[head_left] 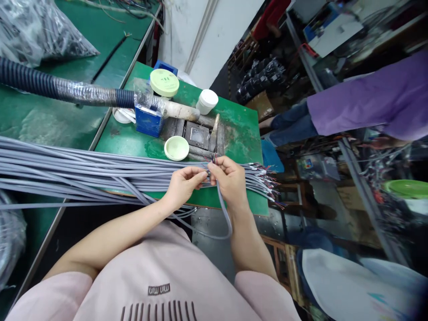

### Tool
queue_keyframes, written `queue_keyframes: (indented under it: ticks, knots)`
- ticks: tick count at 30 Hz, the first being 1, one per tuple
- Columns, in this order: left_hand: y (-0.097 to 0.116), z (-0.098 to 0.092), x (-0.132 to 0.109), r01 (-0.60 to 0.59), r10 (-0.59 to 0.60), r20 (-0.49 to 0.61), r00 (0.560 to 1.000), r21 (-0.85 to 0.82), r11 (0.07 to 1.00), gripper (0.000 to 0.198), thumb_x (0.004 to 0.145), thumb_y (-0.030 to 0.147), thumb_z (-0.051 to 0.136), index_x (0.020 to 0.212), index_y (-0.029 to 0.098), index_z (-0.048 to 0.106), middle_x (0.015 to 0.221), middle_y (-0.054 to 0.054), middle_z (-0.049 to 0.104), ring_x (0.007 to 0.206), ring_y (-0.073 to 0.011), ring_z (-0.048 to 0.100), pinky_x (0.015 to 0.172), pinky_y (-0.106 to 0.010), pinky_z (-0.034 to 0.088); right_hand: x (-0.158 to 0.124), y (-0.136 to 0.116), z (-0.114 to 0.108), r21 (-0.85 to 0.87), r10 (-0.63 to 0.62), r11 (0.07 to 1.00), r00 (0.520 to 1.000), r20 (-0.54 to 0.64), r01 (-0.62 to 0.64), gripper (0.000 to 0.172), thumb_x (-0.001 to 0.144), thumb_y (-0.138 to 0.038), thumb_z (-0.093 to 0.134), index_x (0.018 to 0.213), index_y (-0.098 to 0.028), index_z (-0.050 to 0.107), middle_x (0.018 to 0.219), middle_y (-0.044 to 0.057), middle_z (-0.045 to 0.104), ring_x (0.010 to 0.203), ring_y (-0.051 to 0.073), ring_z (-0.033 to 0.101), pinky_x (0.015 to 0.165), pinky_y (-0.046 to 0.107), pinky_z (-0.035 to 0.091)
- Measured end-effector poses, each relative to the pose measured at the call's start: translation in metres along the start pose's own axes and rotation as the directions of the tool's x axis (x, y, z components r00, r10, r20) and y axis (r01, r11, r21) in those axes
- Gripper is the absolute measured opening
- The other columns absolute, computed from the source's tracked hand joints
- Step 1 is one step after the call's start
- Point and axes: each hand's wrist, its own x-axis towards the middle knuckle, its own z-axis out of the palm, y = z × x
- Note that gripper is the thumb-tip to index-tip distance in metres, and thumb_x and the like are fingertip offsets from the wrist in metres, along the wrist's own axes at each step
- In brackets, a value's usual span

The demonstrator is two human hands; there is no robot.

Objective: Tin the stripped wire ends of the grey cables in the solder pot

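My right hand point(229, 180) is closed on the end of a grey cable point(224, 214), which loops down below it. Thin dark and coloured wires stick up from the fingers. Close beside it, my left hand point(185, 185) pinches at the same wire ends, thumb against index finger; the exact part it grips is too small to tell. Under both hands lies a thick bundle of grey cables point(83, 167), with its stripped, coloured wire ends point(267, 183) at the right.
Behind the hands are an open pale cup point(176, 148), a metal solder pot point(198, 135), a white jar point(207, 101), a round green lid point(164, 82) and a blue box point(149, 121) under a hose point(87, 91). A person in purple point(368, 98) stands at the right.
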Motion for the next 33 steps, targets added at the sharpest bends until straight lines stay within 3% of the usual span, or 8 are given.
queue_keyframes:
  ticks: [3, 5, 9, 12, 15, 22, 33]
  knots:
    - [-0.006, 0.002, 0.010, 0.013, -0.028, 0.133, 0.991, 0.112, 0.994, 0.036, 0.069, 0.031, 0.073, 0.099, 0.012, 0.068, 0.077, -0.004, 0.070, 0.064, -0.0124, 0.060, 0.059, -0.023, 0.046, 0.031, 0.002, -0.016, -0.095, -0.026, 0.995, 1.000, 0.009, 0.027, 0.018, 0.076, -0.031, 0.064, 0.066, -0.019, 0.055, 0.044, -0.007, 0.050, 0.037, 0.007, 0.043, 0.041, 0.020, 0.034]
    - [-0.008, -0.001, 0.010, -0.100, 0.037, 0.217, 0.975, 0.285, 0.953, 0.037, 0.073, 0.026, 0.069, 0.109, 0.014, 0.067, 0.085, -0.006, 0.072, 0.071, -0.0145, 0.063, 0.067, -0.025, 0.048, 0.054, 0.007, -0.025, -0.152, -0.006, 0.988, 1.000, 0.017, 0.008, 0.023, 0.072, -0.035, 0.066, 0.063, -0.018, 0.053, 0.043, -0.007, 0.049, 0.035, 0.007, 0.043, 0.039, 0.020, 0.033]
    - [-0.007, -0.015, 0.005, -0.380, 0.250, 0.293, 0.923, 0.594, 0.709, 0.026, 0.082, 0.025, 0.060, 0.104, 0.017, 0.070, 0.086, -0.007, 0.072, 0.074, -0.0168, 0.062, 0.073, -0.028, 0.047, 0.098, 0.025, -0.032, -0.245, 0.073, 0.968, 0.996, 0.042, -0.060, 0.026, 0.066, -0.036, 0.067, 0.060, -0.019, 0.049, 0.041, -0.006, 0.049, 0.031, 0.008, 0.041, 0.035, 0.020, 0.030]
    - [-0.008, -0.023, 0.005, -0.472, 0.313, 0.354, 0.881, 0.667, 0.577, 0.024, 0.086, 0.027, 0.056, 0.104, 0.018, 0.070, 0.084, -0.007, 0.071, 0.075, -0.0181, 0.062, 0.074, -0.030, 0.048, 0.124, 0.038, -0.029, -0.343, 0.117, 0.935, 0.992, 0.055, -0.092, 0.021, 0.066, -0.030, 0.065, 0.059, -0.019, 0.048, 0.040, -0.006, 0.048, 0.031, 0.008, 0.041, 0.037, 0.021, 0.031]
    - [-0.010, -0.027, 0.007, -0.524, 0.322, 0.413, 0.852, 0.677, 0.517, 0.025, 0.087, 0.028, 0.054, 0.105, 0.019, 0.069, 0.086, -0.008, 0.072, 0.079, -0.0192, 0.063, 0.077, -0.031, 0.048, 0.143, 0.047, -0.024, -0.467, 0.138, 0.879, 0.989, 0.056, -0.096, 0.016, 0.067, -0.025, 0.061, 0.058, -0.018, 0.050, 0.041, -0.005, 0.050, 0.036, 0.009, 0.045, 0.042, 0.022, 0.035]
    - [-0.009, -0.029, 0.013, -0.555, 0.340, 0.439, 0.831, 0.641, 0.530, 0.025, 0.088, 0.026, 0.052, 0.104, 0.018, 0.070, 0.087, -0.010, 0.072, 0.079, -0.0196, 0.063, 0.079, -0.032, 0.049, 0.168, 0.061, -0.020, -0.675, 0.116, 0.737, 0.990, 0.081, -0.032, 0.015, 0.069, -0.022, 0.060, 0.056, -0.016, 0.055, 0.046, -0.002, 0.054, 0.050, 0.012, 0.053, 0.055, 0.023, 0.040]
    - [-0.009, -0.030, 0.015, -0.585, 0.361, 0.462, 0.810, 0.611, 0.533, 0.024, 0.088, 0.023, 0.052, 0.103, 0.017, 0.069, 0.088, -0.011, 0.073, 0.078, -0.0199, 0.064, 0.078, -0.032, 0.049, 0.174, 0.052, -0.011, -0.781, 0.152, 0.624, 0.983, 0.105, -0.013, 0.011, 0.068, -0.023, 0.061, 0.060, -0.015, 0.060, 0.052, -0.001, 0.055, 0.056, 0.013, 0.053, 0.058, 0.024, 0.039]
